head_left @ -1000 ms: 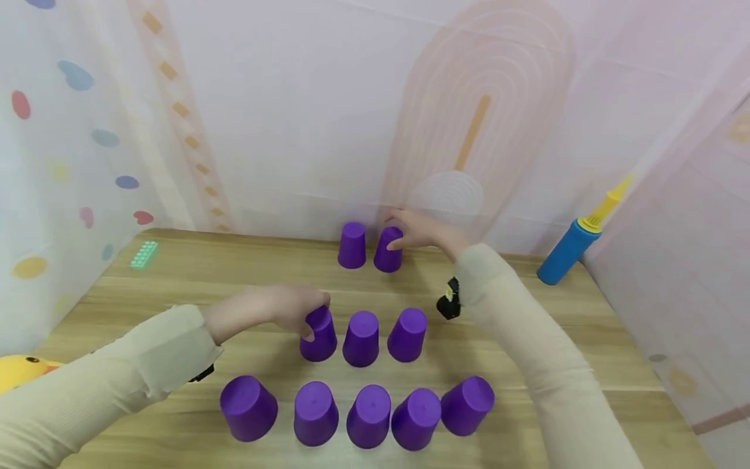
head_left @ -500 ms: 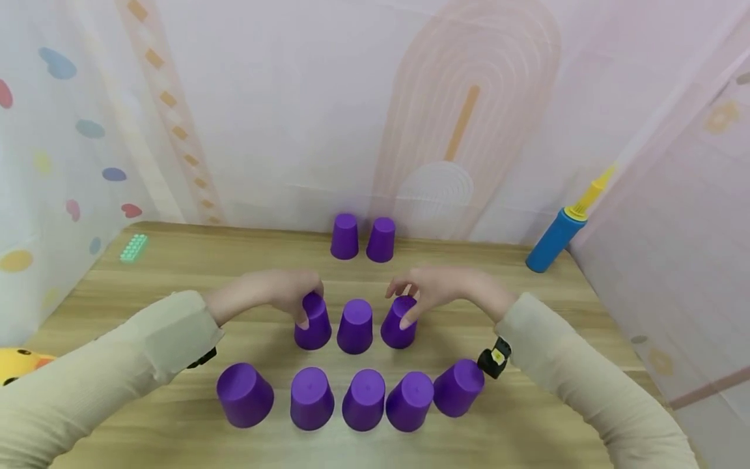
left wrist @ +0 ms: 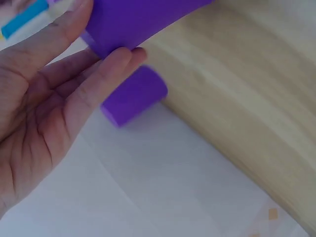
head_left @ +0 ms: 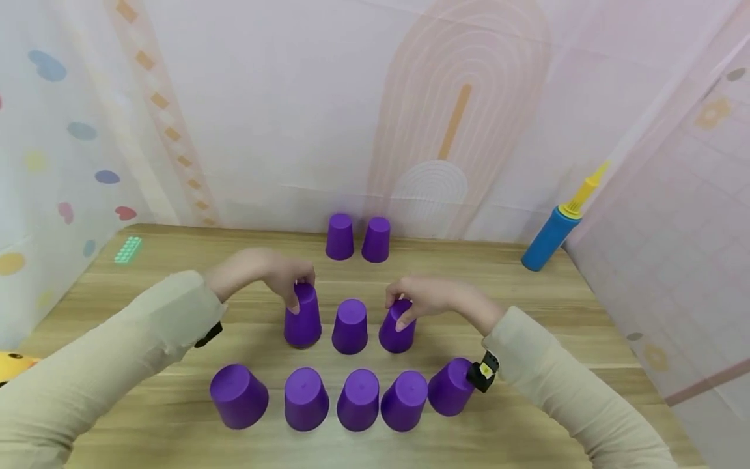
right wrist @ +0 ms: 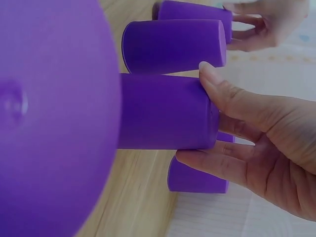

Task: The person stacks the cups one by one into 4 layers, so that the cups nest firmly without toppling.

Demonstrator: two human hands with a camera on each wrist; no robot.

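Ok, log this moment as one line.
left hand: grips left middle-row cup | right hand: grips right middle-row cup | centre cup: untouched

Two upturned purple cups (head_left: 303, 320), middle row

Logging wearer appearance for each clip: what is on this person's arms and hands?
Both arms wear long, loose cream-beige knit sleeves, left and right. A small black device sits at each cuff; the right one shows a yellow mark. Both hands, left and right, are bare.
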